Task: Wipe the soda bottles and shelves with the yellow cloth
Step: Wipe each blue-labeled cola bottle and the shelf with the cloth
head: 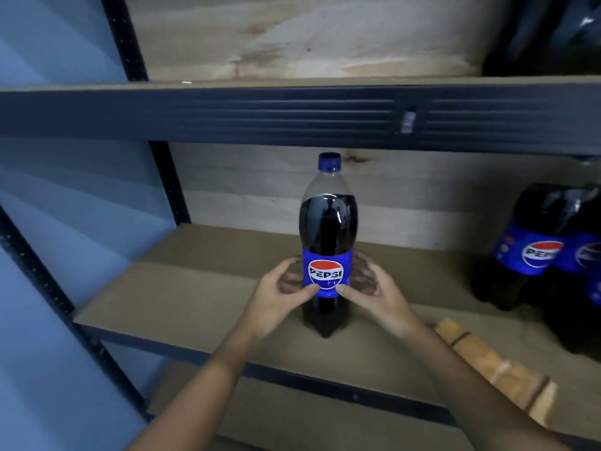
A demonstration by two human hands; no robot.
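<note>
Shelf unit: dark metal uprights and rails carrying fibreboard decks; the middle shelf (pixel 182 297) holds everything the task concerns. Its deck looks flat, rigid and matt, so a cloth should drag evenly across it.

Other bottles: a cluster of Pepsi bottles (pixel 533 245) stands at the right end of the same shelf, well apart from the one in hand. Another dark bottle shows on the shelf above, top right.

Pepsi bottle (pixel 327 242): upright near the front middle of the shelf, blue cap on, filled with dark soda up to the shoulder. Judged heavy for its size. The plastic wall should be smooth and a little slippery, giving slightly under a squeeze. Best taken at the labelled waist, where both palms can wrap it; the narrow neck would do for steadying only.

Yellow cloth (pixel 497 369): folded and lying along the shelf's front edge, right of the bottle, partly behind the right forearm. Soft and limp, and neither hand touches it.

Left hand (pixel 279 294): curled round the bottle's label from the left, thumb pressed on the front.

Right hand (pixel 374 291): mirrors it from the right, thumb on the label's lower edge, fingers wrapped behind.
</note>
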